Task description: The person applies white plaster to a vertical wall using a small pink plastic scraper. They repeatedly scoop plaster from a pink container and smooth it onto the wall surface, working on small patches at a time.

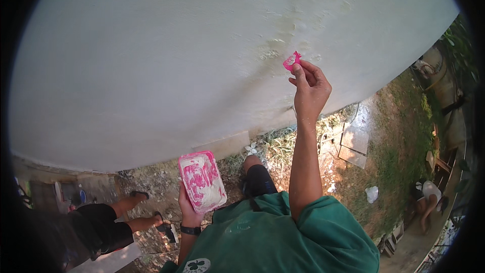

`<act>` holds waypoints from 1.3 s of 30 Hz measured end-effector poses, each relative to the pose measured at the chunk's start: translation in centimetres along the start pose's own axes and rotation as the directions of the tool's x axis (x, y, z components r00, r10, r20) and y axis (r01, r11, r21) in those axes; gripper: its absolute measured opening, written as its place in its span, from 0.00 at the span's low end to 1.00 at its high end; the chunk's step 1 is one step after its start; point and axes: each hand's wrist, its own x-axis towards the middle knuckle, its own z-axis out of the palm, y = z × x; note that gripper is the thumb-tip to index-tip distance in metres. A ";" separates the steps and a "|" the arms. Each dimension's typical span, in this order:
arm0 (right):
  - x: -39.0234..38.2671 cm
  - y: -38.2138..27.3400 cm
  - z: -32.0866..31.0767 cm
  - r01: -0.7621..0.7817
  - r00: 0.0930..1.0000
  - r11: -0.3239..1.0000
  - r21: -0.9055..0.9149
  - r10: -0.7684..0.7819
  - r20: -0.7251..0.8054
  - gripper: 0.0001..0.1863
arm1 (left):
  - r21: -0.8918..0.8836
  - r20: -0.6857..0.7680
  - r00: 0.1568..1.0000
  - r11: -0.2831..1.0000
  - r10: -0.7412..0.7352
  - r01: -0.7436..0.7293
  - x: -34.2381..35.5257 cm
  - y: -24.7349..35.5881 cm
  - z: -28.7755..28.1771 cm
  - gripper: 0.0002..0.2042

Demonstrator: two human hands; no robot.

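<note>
My right hand is raised in front of the pale wall, pinching a small pink scraper between thumb and fingers. White paste is smeared over the scraper's face. I cannot tell whether its edge touches the wall. Lower and to the left, my left hand grips a shallow pink tray by its near side, with most of the fingers hidden beneath. White paste coats much of the tray's inside, and pink shows through in streaks. Rough raised marks run down the wall near the scraper.
Another person in dark shorts stands close at my left. A second person is bent over at the far right. Flat boards and a whitish bag-like item lie on the grassy ground. Plants grow along the wall's foot.
</note>
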 end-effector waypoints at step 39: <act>-5.5 2.7 12.7 0.094 0.666 0.587 -0.804 -0.637 -0.387 0.10 | 0.475 -0.005 0.811 0.713 -0.585 0.517 12.2 17.9 -3.1 0.31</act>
